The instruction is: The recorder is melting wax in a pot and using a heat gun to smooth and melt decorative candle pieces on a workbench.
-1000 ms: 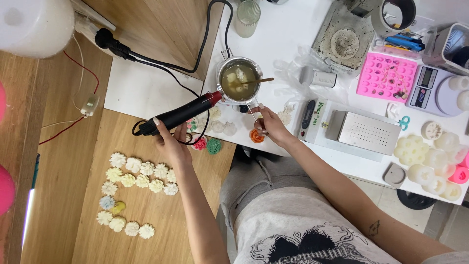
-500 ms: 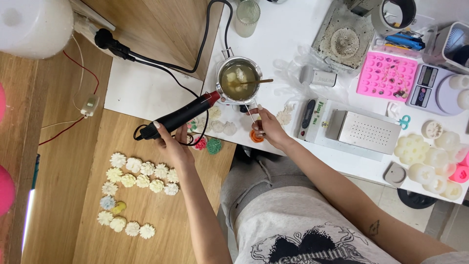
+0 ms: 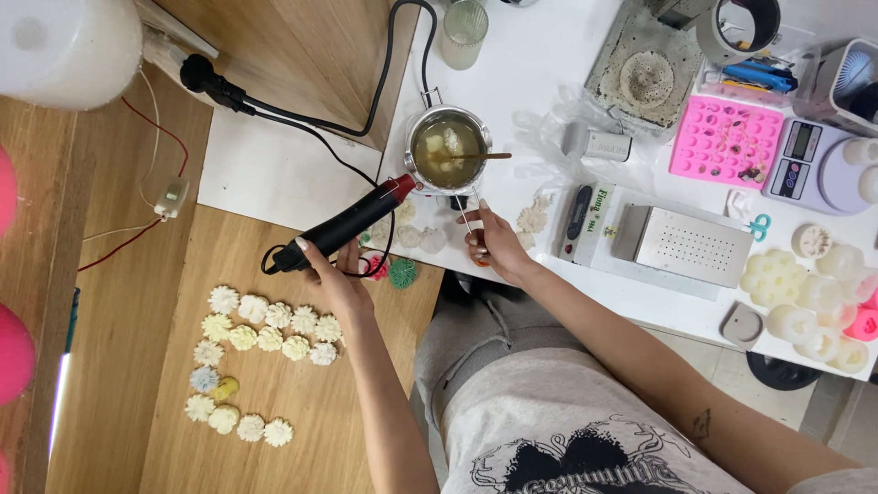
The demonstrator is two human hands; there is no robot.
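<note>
My left hand (image 3: 331,273) grips a black heat gun (image 3: 346,225) whose red nozzle points at a small metal pot (image 3: 447,149). The pot holds yellowish melted wax with white lumps and a wooden stirrer (image 3: 480,156). My right hand (image 3: 494,240) rests on the white table (image 3: 530,64) just below the pot, pinching a thin wire-like stick (image 3: 467,220) over an orange wax flower that it mostly hides. Small white, pink and green wax flowers (image 3: 400,272) lie between my hands.
Several cream wax flowers (image 3: 261,340) lie in rows on the wooden board at the left. A black power cord (image 3: 302,123) runs across it. On the table stand a glass (image 3: 464,33), a pink silicone mould (image 3: 725,144), a scale (image 3: 819,167), a metal box (image 3: 681,244) and white moulds (image 3: 805,293).
My right hand has slid up and left over the orange flower, closer to the pot. The heat gun has tipped slightly, its rear end moving right.
</note>
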